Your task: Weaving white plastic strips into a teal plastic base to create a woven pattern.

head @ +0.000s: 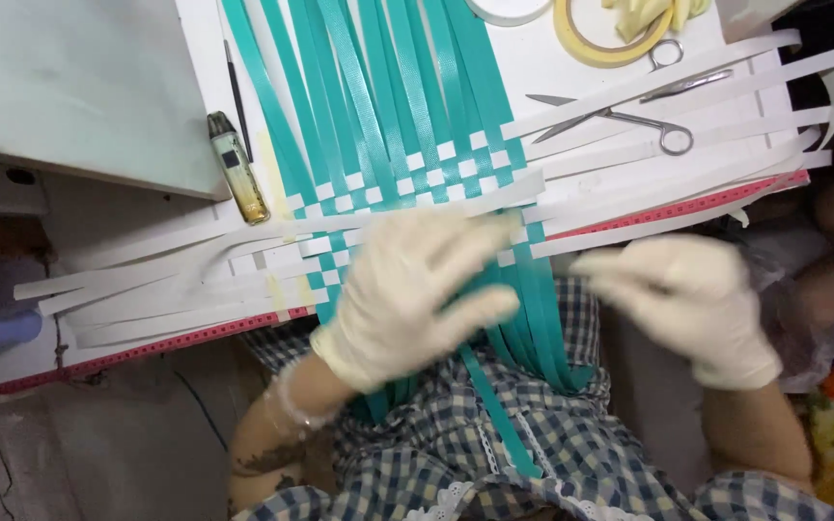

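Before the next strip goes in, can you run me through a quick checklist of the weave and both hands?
1. Left hand in a pale glove resting on the woven teal and white flat plastic strips: ok.
2. Right hand, gloved, off the weave at the table edge, holding nothing visible: ok.
3. Checker pattern even in the visible rows: ok; under the left hand: cannot tell.
4. Metal scissors lying apart from the hands, on the loose white strips: ok.
5. Teal strip ends hanging over the checked fabric lap, not pinned down: cannot tell.
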